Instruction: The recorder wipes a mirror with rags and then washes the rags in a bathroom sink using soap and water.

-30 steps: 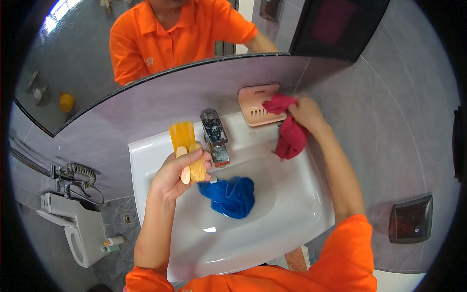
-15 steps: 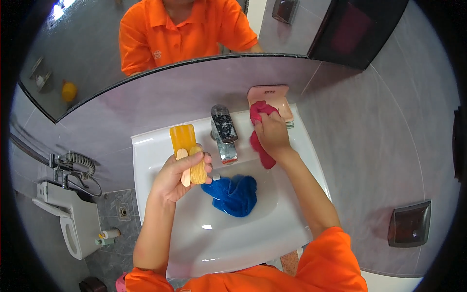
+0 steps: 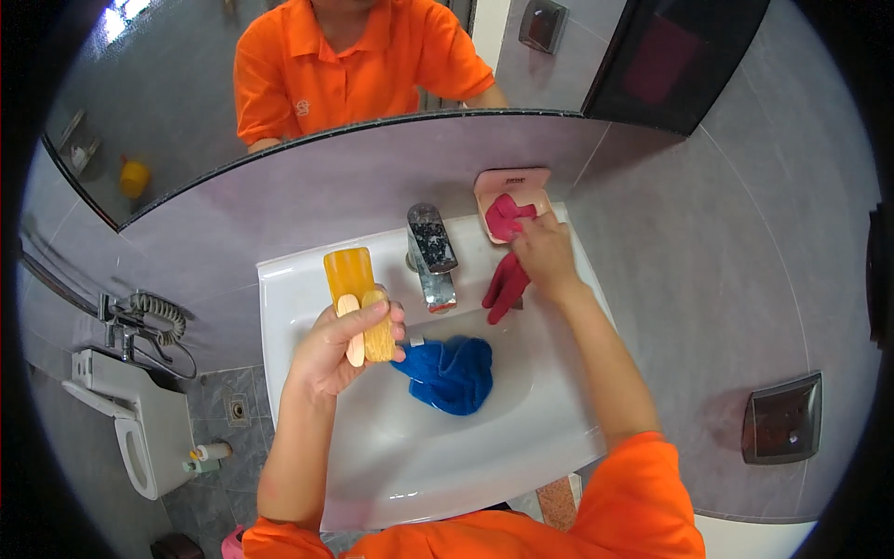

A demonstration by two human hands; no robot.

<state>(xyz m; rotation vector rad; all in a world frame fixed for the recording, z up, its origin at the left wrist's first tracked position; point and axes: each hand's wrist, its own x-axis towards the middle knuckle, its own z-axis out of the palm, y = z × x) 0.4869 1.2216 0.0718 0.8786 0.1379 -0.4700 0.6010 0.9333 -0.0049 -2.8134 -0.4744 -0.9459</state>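
My left hand [image 3: 333, 352] is closed round several soap bars above the left of the sink. An orange-yellow bar [image 3: 348, 272] sticks up past the fingers, a worn yellow bar [image 3: 379, 328] lies under the thumb, and a thin pale sliver [image 3: 349, 334] sits beside it. At the sink's back right, my right hand [image 3: 548, 252] pinches a dark pink cloth [image 3: 506, 289]. Part of this cloth is bunched in an open pink soap dish [image 3: 514, 183]; two narrow strips dangle below toward the basin. My fingertips are partly hidden against the cloth.
The white sink [image 3: 410, 480] holds a crumpled blue cloth [image 3: 452, 374] with a white tag. A chrome faucet [image 3: 431, 256] stands between my hands at the back. Above runs a mirror [image 3: 186, 121]; a dark cabinet [image 3: 675, 65] hangs at upper right. A white toilet [image 3: 130, 424] is at left.
My right hand has shifted slightly right and down. The pink cloth's upper part now lies in the soap dish, and its lower part hangs as two strips. My left hand keeps its grip.
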